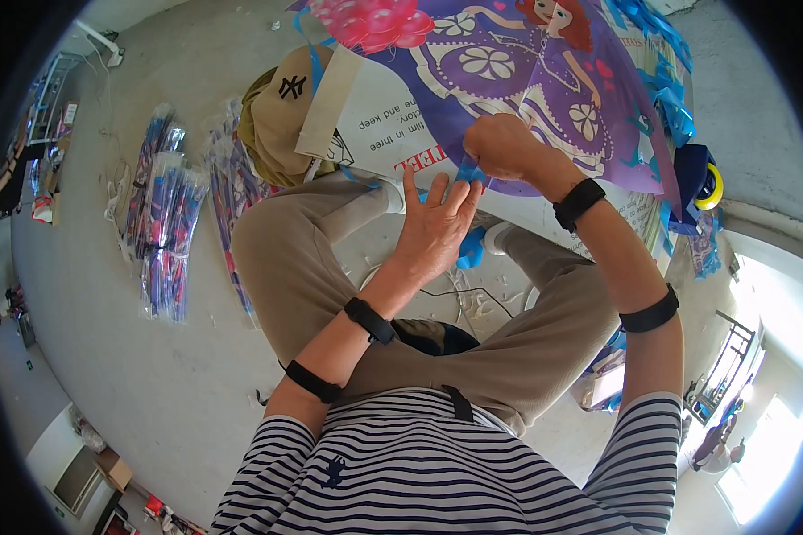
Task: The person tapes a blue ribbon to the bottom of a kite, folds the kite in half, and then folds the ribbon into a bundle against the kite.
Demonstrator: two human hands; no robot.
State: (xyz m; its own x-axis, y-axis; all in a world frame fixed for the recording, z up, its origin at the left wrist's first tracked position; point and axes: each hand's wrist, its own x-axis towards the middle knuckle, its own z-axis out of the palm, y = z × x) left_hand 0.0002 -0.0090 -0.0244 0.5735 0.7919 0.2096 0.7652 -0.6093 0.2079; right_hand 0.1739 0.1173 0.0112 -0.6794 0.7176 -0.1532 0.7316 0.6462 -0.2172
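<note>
Our left hand [433, 230] lies with fingers spread near the lower edge of the purple princess-printed sheet [528, 85], while our right hand [506, 150] looks clenched on the blue ribbon [470, 168] between the two; we would do best to keep the left fingers flat and work the ribbon evenly, without creasing the print. On the floor [134, 366] to our left, clear plastic sleeves [166, 245] hold colourful purple-and-red printed pieces [157, 234].
</note>
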